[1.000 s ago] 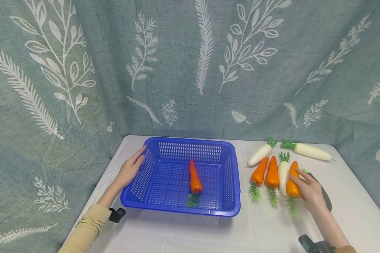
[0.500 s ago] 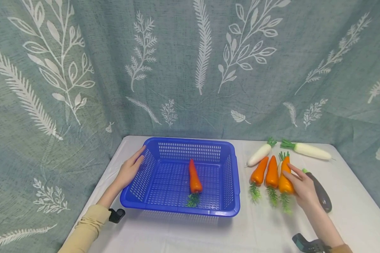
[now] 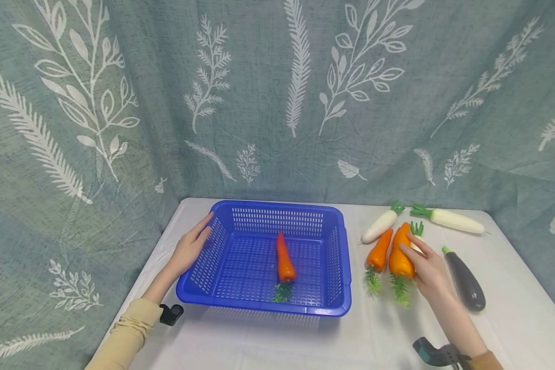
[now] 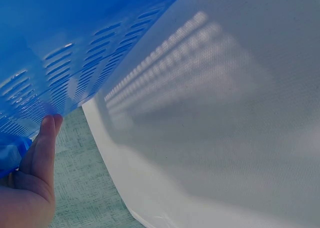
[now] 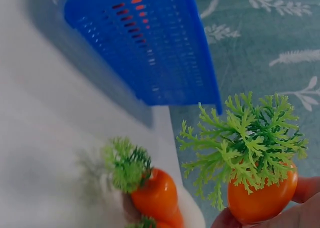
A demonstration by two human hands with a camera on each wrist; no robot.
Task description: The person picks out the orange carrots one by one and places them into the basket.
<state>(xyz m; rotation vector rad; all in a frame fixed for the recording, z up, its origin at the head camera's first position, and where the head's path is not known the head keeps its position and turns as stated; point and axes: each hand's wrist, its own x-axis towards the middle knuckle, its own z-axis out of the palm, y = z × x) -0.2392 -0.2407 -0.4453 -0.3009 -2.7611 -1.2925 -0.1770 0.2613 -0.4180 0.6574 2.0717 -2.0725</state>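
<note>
My right hand (image 3: pixel 432 267) grips an orange carrot (image 3: pixel 401 254) with thumb and fingers in the head view. It hangs over another carrot, which it mostly hides. In the right wrist view the held carrot (image 5: pixel 262 195) shows its green top toward the camera. Another carrot (image 3: pixel 379 252) lies just to its left, and a white radish (image 3: pixel 416 241) is partly covered behind my fingers. My left hand (image 3: pixel 189 252) holds the left rim of a blue plastic basket (image 3: pixel 263 307); in the left wrist view its fingers (image 4: pixel 46 143) lie against the outer wall. One carrot (image 3: pixel 284 259) lies inside the basket.
Two more white radishes lie at the back right: a shorter one (image 3: pixel 380 226) and a longer one (image 3: pixel 458 221). A dark eggplant (image 3: pixel 464 280) rests right of my right hand. A patterned green curtain (image 3: pixel 277 103) hangs behind the white table (image 3: pixel 259 344).
My right hand has lifted the carrot and carried it left, across the white radish, to above a neighbouring carrot. The eggplant is now uncovered. My left hand and the basket stay put.
</note>
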